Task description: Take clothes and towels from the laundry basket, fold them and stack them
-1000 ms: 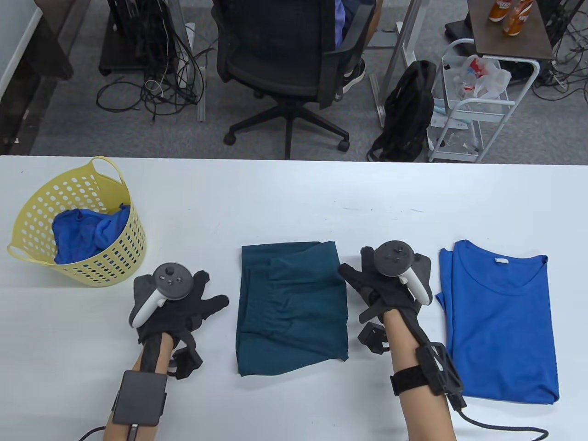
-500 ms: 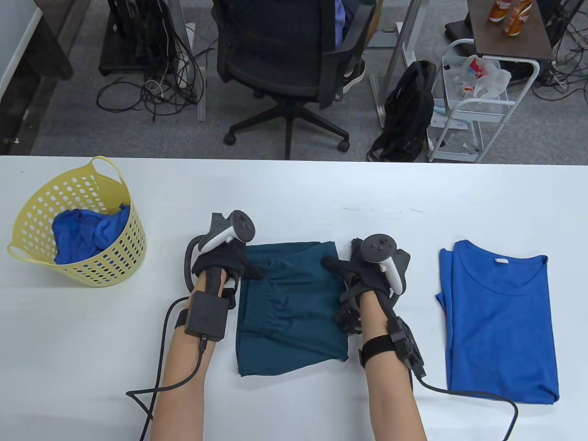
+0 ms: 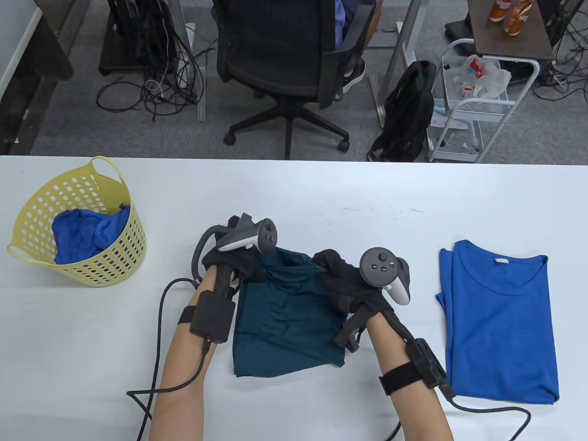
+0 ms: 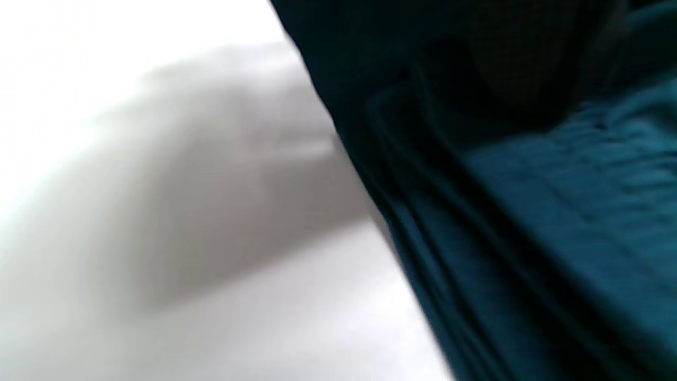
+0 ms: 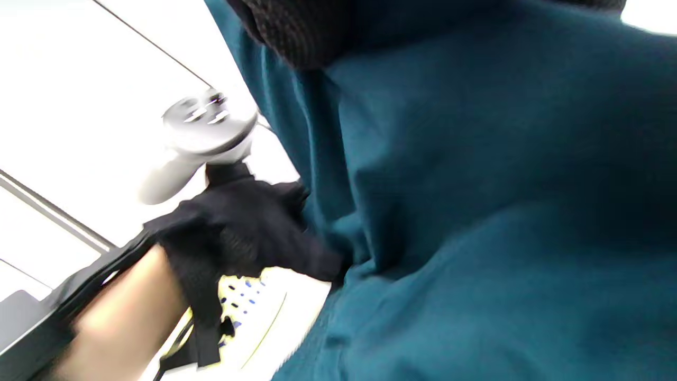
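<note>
A dark teal garment [image 3: 287, 321] lies half-folded in the middle of the white table [image 3: 294, 202]. My left hand [image 3: 239, 262] grips its far left corner. My right hand [image 3: 342, 273] grips its far right corner. Both corners are lifted off the table and the far edge is bunched between the hands. The teal cloth fills the left wrist view [image 4: 529, 211] and the right wrist view [image 5: 476, 211], where my left hand [image 5: 248, 227] also shows. A folded blue t-shirt [image 3: 498, 321] lies flat at the right.
A yellow laundry basket [image 3: 27, 220] stands at the table's left with crumpled blue cloth [image 3: 87, 232] inside. Beyond the far table edge are an office chair [image 3: 285, 59], a black backpack [image 3: 406, 110] and a white cart [image 3: 477, 101].
Both hands came in from beside the teal garment to its far corners, took hold of them and lifted them, bunching the far edge.
</note>
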A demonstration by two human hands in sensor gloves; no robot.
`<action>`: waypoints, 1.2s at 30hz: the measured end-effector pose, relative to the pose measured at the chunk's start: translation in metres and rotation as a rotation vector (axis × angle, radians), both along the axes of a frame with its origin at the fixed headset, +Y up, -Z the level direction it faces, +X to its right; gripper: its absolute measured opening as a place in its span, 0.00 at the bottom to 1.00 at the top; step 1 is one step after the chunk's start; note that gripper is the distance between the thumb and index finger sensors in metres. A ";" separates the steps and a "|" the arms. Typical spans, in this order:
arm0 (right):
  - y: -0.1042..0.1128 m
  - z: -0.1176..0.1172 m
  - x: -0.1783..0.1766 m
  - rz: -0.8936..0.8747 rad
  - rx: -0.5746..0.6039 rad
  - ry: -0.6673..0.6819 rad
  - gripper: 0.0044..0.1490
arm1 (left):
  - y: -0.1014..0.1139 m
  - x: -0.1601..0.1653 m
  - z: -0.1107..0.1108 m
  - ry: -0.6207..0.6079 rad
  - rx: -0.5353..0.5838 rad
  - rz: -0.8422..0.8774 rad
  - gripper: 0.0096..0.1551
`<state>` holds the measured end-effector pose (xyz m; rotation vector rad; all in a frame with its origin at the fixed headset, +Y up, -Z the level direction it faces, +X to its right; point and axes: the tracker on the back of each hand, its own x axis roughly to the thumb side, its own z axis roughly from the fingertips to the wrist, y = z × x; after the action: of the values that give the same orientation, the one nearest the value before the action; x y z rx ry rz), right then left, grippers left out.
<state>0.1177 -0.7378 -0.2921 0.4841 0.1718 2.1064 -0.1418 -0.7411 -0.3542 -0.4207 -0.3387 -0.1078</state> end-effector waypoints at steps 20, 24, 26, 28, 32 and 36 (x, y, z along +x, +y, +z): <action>0.197 0.048 0.117 0.831 -0.096 -0.806 0.29 | 0.131 0.161 0.062 -0.325 -0.489 0.921 0.55; 0.151 0.006 0.177 0.957 -0.088 -0.905 0.40 | 0.087 0.212 0.034 -0.042 -0.242 0.901 0.65; 0.125 0.003 0.191 0.930 -0.238 -0.834 0.44 | 0.069 0.204 0.031 -0.007 -0.164 0.815 0.68; 0.108 0.005 0.189 0.868 -0.245 -0.747 0.44 | 0.057 0.179 0.033 -0.055 -0.083 0.720 0.64; 0.083 0.021 0.160 0.805 -0.110 -0.544 0.43 | 0.047 0.104 0.055 -0.031 0.069 0.519 0.55; 0.066 0.051 0.118 0.685 0.010 -0.330 0.42 | 0.044 0.011 0.103 0.045 0.186 0.380 0.50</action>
<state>0.2361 -0.6715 -0.2409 0.0686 0.1468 2.8202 -0.1308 -0.6970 -0.2513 -0.1687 -0.3558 0.2398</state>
